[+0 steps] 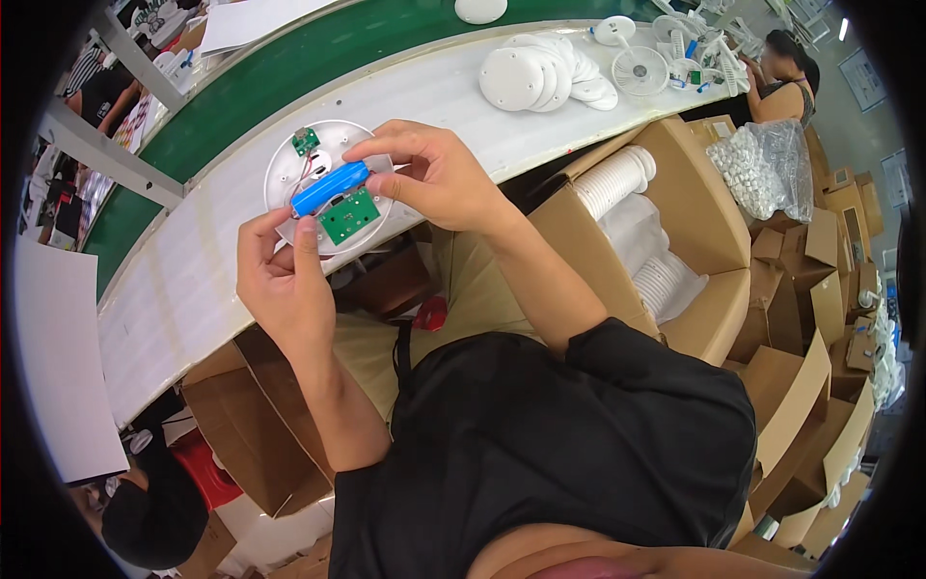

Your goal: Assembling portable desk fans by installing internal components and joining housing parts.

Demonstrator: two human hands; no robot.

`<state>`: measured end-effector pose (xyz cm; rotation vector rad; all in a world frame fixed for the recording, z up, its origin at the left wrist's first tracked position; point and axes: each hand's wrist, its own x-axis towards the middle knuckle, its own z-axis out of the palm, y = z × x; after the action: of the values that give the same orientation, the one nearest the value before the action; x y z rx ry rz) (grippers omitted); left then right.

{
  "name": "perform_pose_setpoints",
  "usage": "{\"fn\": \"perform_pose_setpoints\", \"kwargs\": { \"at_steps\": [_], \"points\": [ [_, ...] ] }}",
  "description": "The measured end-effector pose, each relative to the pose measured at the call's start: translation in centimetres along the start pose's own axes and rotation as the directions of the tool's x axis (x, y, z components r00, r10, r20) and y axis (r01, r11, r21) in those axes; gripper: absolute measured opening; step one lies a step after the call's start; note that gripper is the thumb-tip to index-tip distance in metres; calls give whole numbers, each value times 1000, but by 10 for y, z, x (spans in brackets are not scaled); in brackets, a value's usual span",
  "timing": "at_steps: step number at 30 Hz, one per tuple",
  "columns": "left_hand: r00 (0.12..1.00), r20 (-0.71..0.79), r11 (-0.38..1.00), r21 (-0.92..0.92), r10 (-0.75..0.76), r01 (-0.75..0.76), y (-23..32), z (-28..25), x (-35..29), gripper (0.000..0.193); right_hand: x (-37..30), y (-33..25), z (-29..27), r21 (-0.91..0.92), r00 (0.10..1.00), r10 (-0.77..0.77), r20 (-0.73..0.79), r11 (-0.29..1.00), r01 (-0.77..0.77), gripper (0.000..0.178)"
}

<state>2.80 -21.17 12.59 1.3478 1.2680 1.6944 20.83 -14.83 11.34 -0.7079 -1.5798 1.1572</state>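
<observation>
A blue cylindrical battery (330,188) lies at a slant over a round white plastic base (277,177). My left hand (285,275) pinches its lower left end between thumb and fingers. At the upper right end, the thumb and index finger of my right hand (424,177) close on it. Just below the battery, a green circuit board (349,215) sits in the base. A smaller green board (305,142) with thin wires is near the base's top edge. Part of the base's rim is hidden behind my hands.
White discs (526,77) lie stacked farther along the white worktable (424,101), with small fans (640,70) beyond. An open cardboard box (699,207) of white round parts stands right of my arm. A green conveyor belt (367,39) runs behind. Another person (783,82) sits at the far right.
</observation>
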Motion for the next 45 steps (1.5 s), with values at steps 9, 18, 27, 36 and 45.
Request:
{"fn": "perform_pose_setpoints", "kwargs": {
  "at_steps": [9,18,27,36,45],
  "points": [
    [1000,-4,999,38,27,-27,-3,0,-3,14,27,26,-76,-505,956,-245,-162,853,133,40],
    [993,-115,999,31,-9,13,-7,-8,-7,17,38,95,-194,-895,935,-273,-228,-320,-312,44],
    [982,-187,1000,-11,7,-9,-6,-4,-11,35,-5,46,-151,-963,973,-123,-197,212,-168,39],
    [979,-203,997,82,3,14,-9,-4,-23,41,-56,-24,-36,-16,918,-53,-393,999,51,42],
    [988,-120,978,195,98,-74,-19,-7,-42,41,-31,-15,34,377,967,29,-255,923,71,44]
  ]
}}
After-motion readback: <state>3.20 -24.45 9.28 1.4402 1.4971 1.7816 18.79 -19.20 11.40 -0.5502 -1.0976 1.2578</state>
